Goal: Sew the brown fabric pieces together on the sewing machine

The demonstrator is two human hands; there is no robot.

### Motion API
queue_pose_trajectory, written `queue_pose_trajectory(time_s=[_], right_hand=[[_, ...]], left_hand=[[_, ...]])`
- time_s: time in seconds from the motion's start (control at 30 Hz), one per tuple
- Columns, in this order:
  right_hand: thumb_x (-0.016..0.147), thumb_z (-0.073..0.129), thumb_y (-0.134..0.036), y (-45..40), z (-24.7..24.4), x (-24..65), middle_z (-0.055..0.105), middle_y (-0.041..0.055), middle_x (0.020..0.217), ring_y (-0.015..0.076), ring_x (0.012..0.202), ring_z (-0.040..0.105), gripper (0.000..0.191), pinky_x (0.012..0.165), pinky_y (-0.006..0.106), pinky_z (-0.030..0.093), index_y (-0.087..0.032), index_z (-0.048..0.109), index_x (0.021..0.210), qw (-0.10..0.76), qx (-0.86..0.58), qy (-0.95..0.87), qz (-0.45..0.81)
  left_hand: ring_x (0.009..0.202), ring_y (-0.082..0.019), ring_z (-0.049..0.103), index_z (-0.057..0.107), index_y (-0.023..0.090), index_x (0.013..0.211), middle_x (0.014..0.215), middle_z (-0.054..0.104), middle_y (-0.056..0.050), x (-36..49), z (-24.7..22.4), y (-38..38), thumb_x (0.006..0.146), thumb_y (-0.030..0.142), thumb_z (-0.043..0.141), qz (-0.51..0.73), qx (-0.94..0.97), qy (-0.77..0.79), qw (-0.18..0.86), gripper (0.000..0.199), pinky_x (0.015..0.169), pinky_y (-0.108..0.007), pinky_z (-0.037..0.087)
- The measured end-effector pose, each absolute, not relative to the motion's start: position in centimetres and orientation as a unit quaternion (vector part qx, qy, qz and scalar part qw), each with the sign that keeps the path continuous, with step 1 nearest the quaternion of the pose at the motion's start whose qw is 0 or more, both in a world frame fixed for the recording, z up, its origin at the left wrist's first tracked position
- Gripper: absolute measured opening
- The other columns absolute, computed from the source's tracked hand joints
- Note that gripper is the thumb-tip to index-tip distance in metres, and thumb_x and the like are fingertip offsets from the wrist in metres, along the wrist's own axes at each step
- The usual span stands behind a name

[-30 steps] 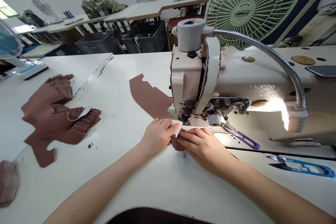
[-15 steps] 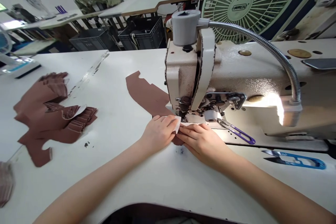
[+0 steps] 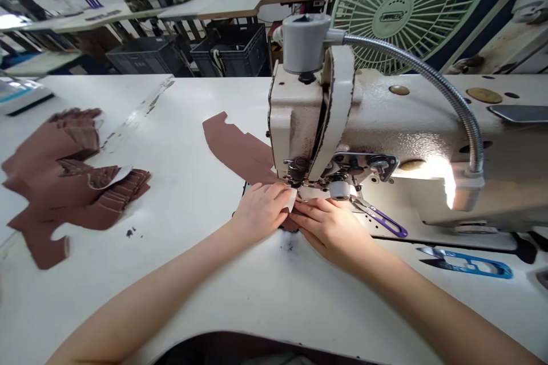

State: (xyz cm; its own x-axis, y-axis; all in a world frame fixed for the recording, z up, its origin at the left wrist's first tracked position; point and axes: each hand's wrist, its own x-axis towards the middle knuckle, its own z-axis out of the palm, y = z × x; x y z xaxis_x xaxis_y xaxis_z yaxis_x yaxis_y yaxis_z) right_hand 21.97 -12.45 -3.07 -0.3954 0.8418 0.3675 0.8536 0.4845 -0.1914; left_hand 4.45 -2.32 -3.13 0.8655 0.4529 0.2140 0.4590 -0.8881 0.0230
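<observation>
A brown cut piece of leather-like material lies under the head of the sewing machine, its far end stretching out to the left. My left hand is beside the needle area, thumb and fingers closed on a small white piece over the brown material. Close by on the right, my right hand lies with its fingers extended flat, the tips at the edge of the same brown piece. The needle tip and the seam are hidden by the fingers and the machine.
A stack of brown pieces is on the table's left side. Purple thread snips rest on the machine bed, blue thread snips on the table at right. Behind stand a green fan and dark crates.
The view has shifted slightly, so the stack and both snips appear a little further left. Both hands stay by the needle area, and the brown piece sits almost as before.
</observation>
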Motion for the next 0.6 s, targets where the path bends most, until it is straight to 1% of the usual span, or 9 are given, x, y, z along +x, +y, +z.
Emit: queue_pose_trajectory(time_s=[0.13, 0.27, 0.37, 0.5, 0.6], right_hand=[[0.092, 0.045, -0.016, -12.3, -3.1, 22.0, 0.065, 0.0041, 0.122, 0.0209, 0.099, 0.059, 0.031, 0.078, 0.035, 0.048, -0.019, 0.066, 0.114, 0.209, -0.510, -0.835, 0.000], [0.091, 0.044, -0.015, -12.1, -2.9, 22.0, 0.063, 0.0067, 0.124, 0.0219, 0.097, 0.058, 0.034, 0.077, 0.034, 0.048, -0.018, 0.065, 0.118, 0.190, -0.520, -0.833, 0.012], [0.089, 0.044, -0.012, -12.2, -2.8, 21.9, 0.063, 0.0067, 0.124, 0.0219, 0.096, 0.056, 0.037, 0.077, 0.035, 0.047, -0.017, 0.063, 0.120, 0.178, -0.515, -0.838, 0.023], [0.085, 0.045, -0.011, -12.4, -2.4, 21.7, 0.057, 0.0091, 0.131, 0.0237, 0.098, 0.051, 0.040, 0.077, 0.037, 0.044, -0.017, 0.059, 0.122, 0.140, -0.515, -0.845, 0.040], [0.083, 0.045, -0.010, -12.5, -2.3, 21.5, 0.059, 0.0101, 0.123, 0.0239, 0.094, 0.048, 0.041, 0.074, 0.037, 0.042, -0.017, 0.058, 0.121, 0.118, -0.522, -0.843, 0.055]], left_hand=[[0.085, -0.018, 0.063, 0.062, 0.019, 0.099, 0.099, 0.067, -0.006, 4.5, -3.2, -1.8, 0.083, 0.018, 0.050, -0.099, -0.966, -0.238, 0.021, 0.020, 0.074, -0.031, 0.042], [0.084, -0.018, 0.062, 0.063, 0.020, 0.101, 0.096, 0.067, -0.005, 4.6, -3.0, -1.3, 0.086, 0.020, 0.050, -0.079, -0.969, -0.233, 0.029, 0.020, 0.073, -0.031, 0.041], [0.083, -0.019, 0.062, 0.063, 0.020, 0.101, 0.097, 0.067, -0.005, 4.5, -2.6, -1.3, 0.086, 0.019, 0.050, -0.074, -0.971, -0.225, 0.033, 0.020, 0.071, -0.031, 0.040], [0.083, -0.018, 0.061, 0.062, 0.021, 0.101, 0.099, 0.066, -0.003, 4.2, -2.0, -1.7, 0.085, 0.017, 0.049, -0.070, -0.973, -0.216, 0.033, 0.021, 0.071, -0.031, 0.041], [0.084, -0.018, 0.060, 0.061, 0.021, 0.103, 0.096, 0.064, -0.003, 4.1, -1.6, -1.9, 0.084, 0.013, 0.048, -0.076, -0.974, -0.211, 0.022, 0.024, 0.073, -0.031, 0.041]])
